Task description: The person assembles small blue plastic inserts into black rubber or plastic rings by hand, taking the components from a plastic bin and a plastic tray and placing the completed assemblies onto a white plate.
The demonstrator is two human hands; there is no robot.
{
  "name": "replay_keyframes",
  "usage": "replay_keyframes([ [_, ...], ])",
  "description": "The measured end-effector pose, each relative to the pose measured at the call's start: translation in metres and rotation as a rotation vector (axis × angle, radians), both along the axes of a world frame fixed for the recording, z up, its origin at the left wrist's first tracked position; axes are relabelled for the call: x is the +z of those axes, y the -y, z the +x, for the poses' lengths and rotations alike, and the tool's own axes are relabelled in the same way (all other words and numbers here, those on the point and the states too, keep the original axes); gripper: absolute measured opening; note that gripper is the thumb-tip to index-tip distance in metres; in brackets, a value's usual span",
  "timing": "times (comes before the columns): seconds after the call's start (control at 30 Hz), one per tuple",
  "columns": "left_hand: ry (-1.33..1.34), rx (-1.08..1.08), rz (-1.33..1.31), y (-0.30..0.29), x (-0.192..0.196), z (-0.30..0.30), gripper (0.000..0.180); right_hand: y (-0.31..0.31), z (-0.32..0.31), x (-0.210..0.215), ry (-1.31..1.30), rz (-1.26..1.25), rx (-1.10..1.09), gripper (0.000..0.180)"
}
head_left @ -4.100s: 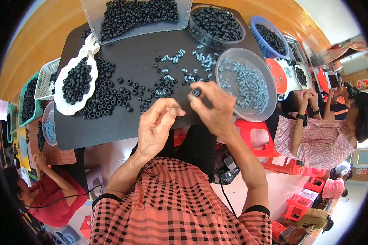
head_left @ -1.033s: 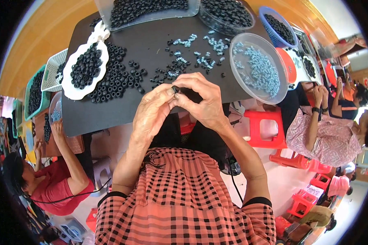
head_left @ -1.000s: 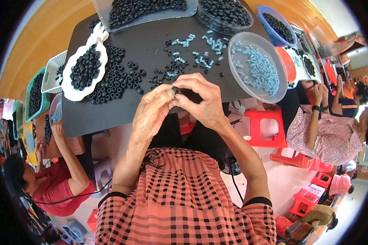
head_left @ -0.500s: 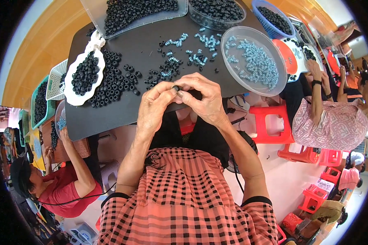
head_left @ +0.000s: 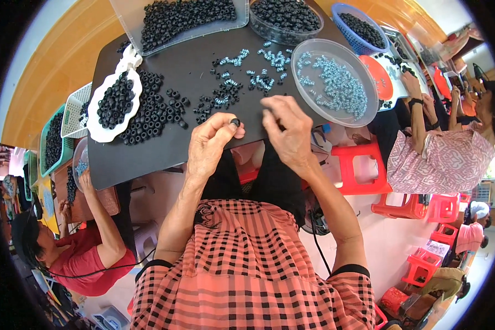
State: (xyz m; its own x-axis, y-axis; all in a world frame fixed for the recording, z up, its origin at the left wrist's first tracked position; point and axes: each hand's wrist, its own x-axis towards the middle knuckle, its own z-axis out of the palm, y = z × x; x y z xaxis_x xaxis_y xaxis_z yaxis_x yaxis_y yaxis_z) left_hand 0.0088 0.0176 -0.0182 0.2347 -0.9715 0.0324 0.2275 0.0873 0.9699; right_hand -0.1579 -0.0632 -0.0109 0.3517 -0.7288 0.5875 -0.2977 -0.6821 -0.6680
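Between the thumb and fingers of my left hand (head_left: 210,144) is pinched a small round black plastic piece (head_left: 235,121), held over the table's near edge. My right hand (head_left: 289,132) is apart from it, slightly blurred, fingers spread, with nothing visible in it. Just beyond my hands lie little black parts (head_left: 206,105) mixed with shiny blue-silver coil springs (head_left: 262,81). To the left, many ring-shaped black pieces (head_left: 143,125) spread over the dark table (head_left: 203,49), beside a white scalloped plate (head_left: 97,126) heaped with more. A clear round dish (head_left: 313,103) of springs sits at the right.
At the back stand a clear bin (head_left: 129,25) and a clear bowl (head_left: 283,37) of black pieces, with a blue basket (head_left: 364,45) farther right. Co-workers sit on both sides, one in a red shirt (head_left: 102,264). A red stool (head_left: 360,165) stands right of my knees.
My hands were together at the black piece. My right hand has since let go and moved away to the right, its fingers opening. The left keeps hold of the piece.
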Motion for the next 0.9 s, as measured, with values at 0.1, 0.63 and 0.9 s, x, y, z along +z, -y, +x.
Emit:
replay_keyframes([
  [0.1,0.087,-0.022,-0.025,0.000,0.000,0.001,0.014,0.007,-0.016,-0.001,-0.196,-0.069,-0.131,0.032],
  [0.63,0.122,-0.075,0.048,0.000,0.002,0.004,0.014,0.020,0.023,-0.002,-0.334,-0.124,-0.055,0.030],
  [0.9,-0.037,-0.100,0.027,0.001,-0.002,0.007,0.015,0.032,0.032,0.002,-0.309,-0.006,-0.101,0.028],
])
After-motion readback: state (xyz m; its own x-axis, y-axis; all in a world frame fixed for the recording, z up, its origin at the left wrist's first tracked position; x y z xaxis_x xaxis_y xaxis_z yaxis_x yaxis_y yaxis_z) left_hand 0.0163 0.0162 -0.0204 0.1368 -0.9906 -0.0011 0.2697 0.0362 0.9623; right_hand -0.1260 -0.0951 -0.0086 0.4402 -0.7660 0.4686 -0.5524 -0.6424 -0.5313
